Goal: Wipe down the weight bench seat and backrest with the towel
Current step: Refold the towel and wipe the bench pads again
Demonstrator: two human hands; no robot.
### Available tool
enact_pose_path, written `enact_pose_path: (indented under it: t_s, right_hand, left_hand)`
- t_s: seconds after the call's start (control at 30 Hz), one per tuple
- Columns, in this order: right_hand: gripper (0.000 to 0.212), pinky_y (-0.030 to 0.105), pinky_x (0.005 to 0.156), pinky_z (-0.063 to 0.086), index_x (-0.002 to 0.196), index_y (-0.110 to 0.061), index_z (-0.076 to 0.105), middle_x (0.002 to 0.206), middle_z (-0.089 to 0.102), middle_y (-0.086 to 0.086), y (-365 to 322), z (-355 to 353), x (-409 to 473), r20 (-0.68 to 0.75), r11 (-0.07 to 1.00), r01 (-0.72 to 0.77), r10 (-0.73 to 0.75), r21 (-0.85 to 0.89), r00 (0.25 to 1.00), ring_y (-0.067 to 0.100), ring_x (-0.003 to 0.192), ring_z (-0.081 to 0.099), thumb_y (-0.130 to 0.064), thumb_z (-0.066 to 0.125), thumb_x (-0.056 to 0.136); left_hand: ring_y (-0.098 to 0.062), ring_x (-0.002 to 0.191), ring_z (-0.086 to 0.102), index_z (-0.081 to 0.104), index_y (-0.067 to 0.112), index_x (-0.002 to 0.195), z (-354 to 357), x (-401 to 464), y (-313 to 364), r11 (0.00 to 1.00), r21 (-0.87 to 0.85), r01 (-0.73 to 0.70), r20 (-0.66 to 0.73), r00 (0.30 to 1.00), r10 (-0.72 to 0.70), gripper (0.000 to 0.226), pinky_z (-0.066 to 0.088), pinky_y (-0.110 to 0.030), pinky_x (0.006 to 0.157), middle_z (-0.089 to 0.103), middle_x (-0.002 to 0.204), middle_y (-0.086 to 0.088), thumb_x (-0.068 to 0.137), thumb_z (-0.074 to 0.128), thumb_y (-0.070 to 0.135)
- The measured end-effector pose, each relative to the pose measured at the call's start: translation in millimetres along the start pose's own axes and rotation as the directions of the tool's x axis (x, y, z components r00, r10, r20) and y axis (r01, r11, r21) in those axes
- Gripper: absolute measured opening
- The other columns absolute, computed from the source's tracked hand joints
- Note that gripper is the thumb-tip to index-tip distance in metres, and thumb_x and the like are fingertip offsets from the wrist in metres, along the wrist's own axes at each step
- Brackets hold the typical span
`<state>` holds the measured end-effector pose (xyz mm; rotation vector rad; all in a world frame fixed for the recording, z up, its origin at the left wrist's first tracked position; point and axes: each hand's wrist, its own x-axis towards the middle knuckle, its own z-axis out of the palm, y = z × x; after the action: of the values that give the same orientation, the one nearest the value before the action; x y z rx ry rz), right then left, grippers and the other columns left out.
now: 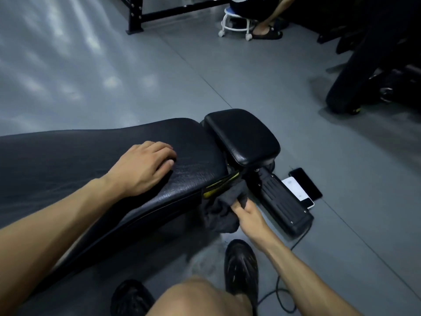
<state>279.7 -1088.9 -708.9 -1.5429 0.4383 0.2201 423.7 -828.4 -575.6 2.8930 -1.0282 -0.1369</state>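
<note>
Grey floor (250, 76); towel (224, 210) in right hand (247, 215)

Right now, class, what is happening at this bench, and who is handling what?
A person is cleaning a black weight bench. The left hand rests flat on the long backrest pad, steadying it. The right hand grips a dark towel low at the side of the bench, below the gap between backrest and seat pad. The towel hangs off the pads, touching neither top surface. Two phones lie on the floor beside the bench base.
</note>
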Motion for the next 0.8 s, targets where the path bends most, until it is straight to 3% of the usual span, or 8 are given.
enact_pose_path:
  t_s: [0.03,0.1,0.13,0.27,0.4,0.53,0.6,0.8]
  right_hand:
    - [0.033,0.032,0.092,0.057,0.110,-0.022,0.068,0.110,0.076,0.000,5,-11,-3,-0.036,0.998,-0.007,0.010,0.066,0.999,0.009,0.104,0.071,-0.051,0.061,0.094]
    - [0.079,0.042,0.098,0.056,0.112,-0.007,0.063,0.122,0.071,0.014,13,-27,1,-0.215,0.971,0.001,0.052,0.240,0.975,0.015,0.106,0.069,-0.075,0.070,0.073]
    - [0.088,0.046,0.100,0.054,0.108,-0.003,0.060,0.121,0.070,0.017,13,-31,6,-0.308,0.949,0.018,0.084,0.314,0.948,0.019,0.108,0.068,-0.080,0.071,0.067]
    - [0.040,0.037,0.084,0.056,0.089,-0.014,0.058,0.107,0.072,0.012,-16,-20,47,-0.514,0.897,0.083,0.171,0.434,0.841,0.022,0.097,0.066,-0.052,0.056,0.099]
    - [0.043,0.037,0.088,0.055,0.095,-0.012,0.058,0.103,0.066,0.007,-33,1,83,-0.602,0.865,0.079,0.276,0.495,0.749,0.022,0.093,0.065,-0.053,0.049,0.101]
    - [0.035,0.040,0.088,0.056,0.085,-0.017,0.055,0.094,0.065,0.005,-39,-27,100,-0.586,0.840,0.068,0.316,0.539,0.746,0.023,0.088,0.065,-0.046,0.051,0.103]
    - [0.035,0.040,0.088,0.056,0.087,-0.016,0.056,0.101,0.065,0.006,-40,-50,110,-0.586,0.836,0.061,0.328,0.545,0.741,0.022,0.087,0.066,-0.047,0.054,0.102]
    - [0.051,0.038,0.098,0.052,0.117,-0.008,0.057,0.118,0.063,0.009,-25,-58,112,-0.656,0.910,0.053,0.254,0.411,0.711,0.024,0.105,0.062,-0.056,0.048,0.101]
  left_hand:
    - [-0.022,0.121,0.056,0.061,0.029,0.124,4,5,-1,1.000,0.002,-0.009,0.004,1.000,0.009,0.046,0.048,-0.045,0.099,0.060,0.134,0.009,0.102,0.027,0.051]
    - [-0.022,0.120,0.054,0.059,0.030,0.123,13,8,-3,1.000,0.001,0.000,-0.032,0.999,0.000,0.044,0.047,-0.044,0.097,0.058,0.133,0.010,0.101,0.028,0.051]
    - [-0.022,0.119,0.053,0.059,0.030,0.121,17,7,-3,1.000,-0.003,0.015,-0.065,0.998,-0.015,0.041,0.045,-0.043,0.097,0.058,0.132,0.010,0.100,0.030,0.049]
    - [-0.021,0.118,0.050,0.059,0.030,0.119,26,8,0,0.998,-0.045,0.043,-0.127,0.991,-0.048,0.035,0.041,-0.042,0.097,0.057,0.130,0.012,0.099,0.034,0.046]
    - [-0.019,0.119,0.051,0.059,0.031,0.121,29,8,-3,0.997,-0.070,0.042,-0.160,0.986,-0.053,0.034,0.042,-0.040,0.098,0.058,0.131,0.014,0.099,0.036,0.043]
    - [-0.019,0.119,0.051,0.060,0.031,0.120,32,10,-3,0.997,-0.071,0.033,-0.178,0.983,-0.046,0.031,0.042,-0.040,0.098,0.059,0.129,0.014,0.099,0.039,0.041]
    - [-0.020,0.118,0.051,0.059,0.031,0.120,33,11,-4,0.998,-0.063,0.031,-0.187,0.981,-0.042,0.031,0.041,-0.040,0.097,0.058,0.129,0.013,0.099,0.039,0.040]
    - [-0.020,0.119,0.051,0.060,0.030,0.120,35,11,-1,0.998,-0.044,0.036,-0.194,0.980,-0.044,0.031,0.042,-0.040,0.097,0.059,0.129,0.013,0.099,0.040,0.040]
